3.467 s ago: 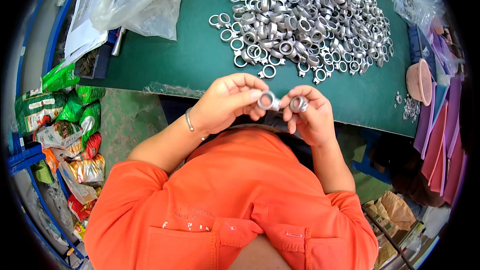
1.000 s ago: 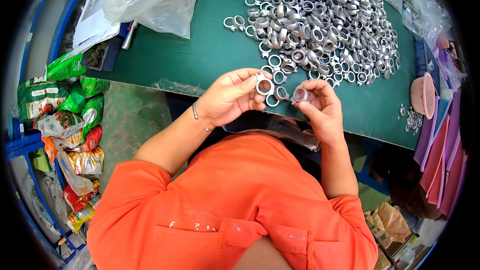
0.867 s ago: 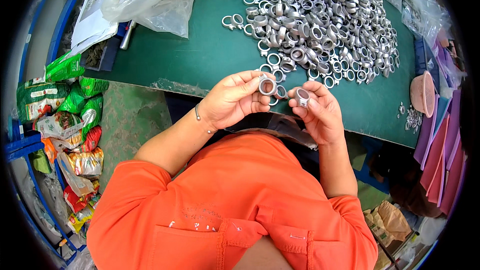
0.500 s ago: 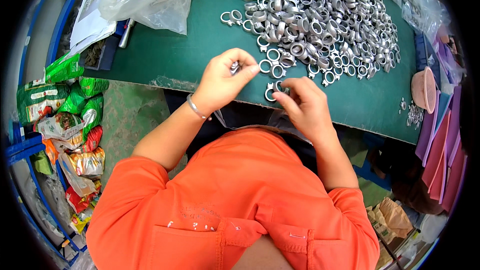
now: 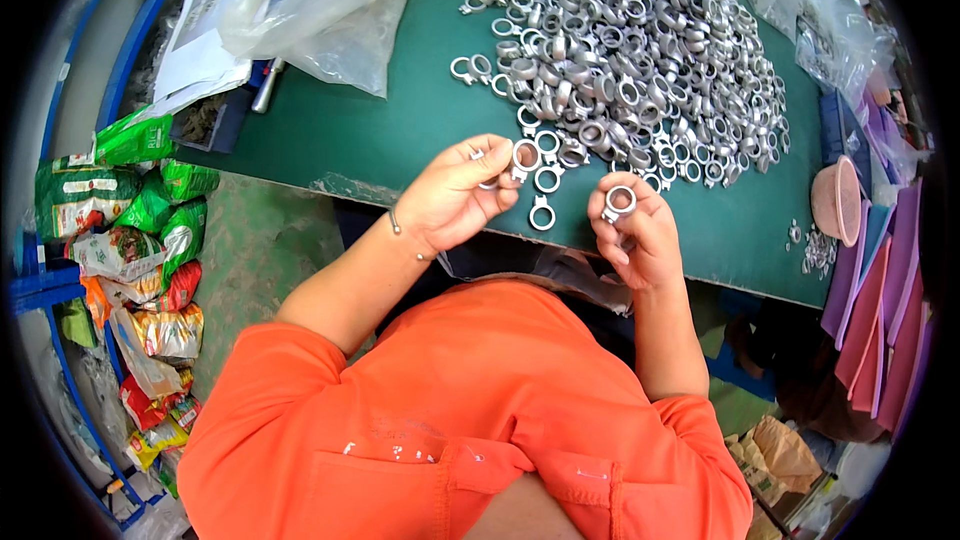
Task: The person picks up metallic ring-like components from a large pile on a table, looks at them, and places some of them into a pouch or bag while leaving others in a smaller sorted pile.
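Observation:
My left hand [image 5: 450,202] is closed, its thumb and fingers pinching a grey metal ring [image 5: 518,168] with a small lug at its edge. Another ring [image 5: 484,158] shows partly between the fingers of the same hand. Across from it, my right hand [image 5: 648,238] grips a similar metal ring [image 5: 619,189], turned so its round opening faces up. Between the hands one loose ring [image 5: 542,226] lies on the green table [image 5: 440,60]. Just beyond spreads a large heap of such rings [image 5: 620,50].
Clear plastic bags [image 5: 330,30] and papers [image 5: 212,20] cover the table's far left. At right stand a pink basket [image 5: 836,202] and small metal pieces [image 5: 820,254]. Colourful packages [image 5: 140,250] fill the left shelf; purple and red sheets [image 5: 885,290] stand at right.
My right hand has lifted a ring off the table edge and drawn back to the right. My left hand has turned, and a ring now shows at its fingertips.

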The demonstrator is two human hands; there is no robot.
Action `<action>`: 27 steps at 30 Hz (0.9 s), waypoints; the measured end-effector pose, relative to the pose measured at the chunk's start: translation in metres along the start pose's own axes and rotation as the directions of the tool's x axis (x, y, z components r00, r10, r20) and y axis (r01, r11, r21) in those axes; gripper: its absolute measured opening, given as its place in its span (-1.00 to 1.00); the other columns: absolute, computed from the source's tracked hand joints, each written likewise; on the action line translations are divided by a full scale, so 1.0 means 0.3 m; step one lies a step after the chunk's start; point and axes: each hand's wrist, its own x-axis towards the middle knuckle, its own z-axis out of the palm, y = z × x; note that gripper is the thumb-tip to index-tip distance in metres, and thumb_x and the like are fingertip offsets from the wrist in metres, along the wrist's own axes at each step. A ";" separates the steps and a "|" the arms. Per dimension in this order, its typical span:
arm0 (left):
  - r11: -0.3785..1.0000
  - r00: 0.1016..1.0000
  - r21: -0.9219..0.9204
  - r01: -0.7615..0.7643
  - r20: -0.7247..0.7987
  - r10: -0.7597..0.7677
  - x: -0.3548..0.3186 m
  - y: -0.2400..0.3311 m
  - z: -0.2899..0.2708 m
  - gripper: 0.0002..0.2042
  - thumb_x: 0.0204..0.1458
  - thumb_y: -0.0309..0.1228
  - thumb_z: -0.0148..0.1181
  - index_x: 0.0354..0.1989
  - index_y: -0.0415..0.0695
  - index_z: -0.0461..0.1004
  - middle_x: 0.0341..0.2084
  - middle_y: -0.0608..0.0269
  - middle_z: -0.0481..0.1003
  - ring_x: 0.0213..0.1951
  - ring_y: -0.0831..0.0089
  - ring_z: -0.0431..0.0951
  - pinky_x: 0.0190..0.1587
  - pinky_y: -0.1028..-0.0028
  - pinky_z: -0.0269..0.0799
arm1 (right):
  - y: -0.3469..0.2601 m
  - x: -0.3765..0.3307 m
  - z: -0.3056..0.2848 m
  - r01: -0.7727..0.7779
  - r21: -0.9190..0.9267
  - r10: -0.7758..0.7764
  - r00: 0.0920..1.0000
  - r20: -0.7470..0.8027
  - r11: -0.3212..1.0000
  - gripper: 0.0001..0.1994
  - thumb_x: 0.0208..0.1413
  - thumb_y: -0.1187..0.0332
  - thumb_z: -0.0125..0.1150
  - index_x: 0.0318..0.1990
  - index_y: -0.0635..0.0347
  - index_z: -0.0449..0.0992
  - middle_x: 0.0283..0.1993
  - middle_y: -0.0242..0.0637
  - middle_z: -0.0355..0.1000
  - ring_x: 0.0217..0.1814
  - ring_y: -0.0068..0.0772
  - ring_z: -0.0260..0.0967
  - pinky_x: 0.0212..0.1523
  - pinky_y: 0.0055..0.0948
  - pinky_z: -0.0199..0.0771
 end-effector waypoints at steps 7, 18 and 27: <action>0.960 0.999 -0.275 0.053 0.023 -0.048 -0.018 -0.008 0.031 -0.73 0.25 -0.37 -0.09 0.05 -0.23 0.27 -0.13 -0.01 0.38 -0.22 0.43 0.44 -0.08 0.46 0.52 | 0.088 0.097 0.035 0.421 -0.903 -0.426 0.834 0.350 0.081 -0.85 0.00 0.34 0.29 -0.45 0.23 0.55 -0.52 -0.29 0.46 -0.57 -0.39 0.40 -0.53 -0.39 0.40; 0.982 0.997 -0.187 0.006 -0.068 -0.019 -0.042 0.012 0.022 -0.79 0.15 -0.39 0.03 -0.10 -0.21 0.40 -0.26 0.11 0.43 -0.29 0.45 0.47 -0.16 0.41 0.52 | -0.009 0.049 -0.063 0.119 -0.481 0.002 0.970 0.245 0.868 -0.74 -0.03 0.44 0.26 -0.15 0.27 0.46 -0.18 -0.07 0.49 -0.37 -0.40 0.48 -0.60 -0.66 0.35; -0.139 0.853 0.957 -0.256 0.291 0.433 0.094 0.008 0.050 -0.93 -0.08 -0.58 0.23 -0.41 -0.17 0.52 -0.43 0.20 0.44 -0.39 0.40 0.48 -0.37 0.47 0.41 | 0.019 0.089 0.005 0.337 -0.889 -0.474 0.865 0.163 0.309 -0.81 -0.10 0.39 0.36 -0.31 0.23 0.56 -0.46 -0.35 0.50 -0.57 -0.62 0.38 -0.56 -0.59 0.35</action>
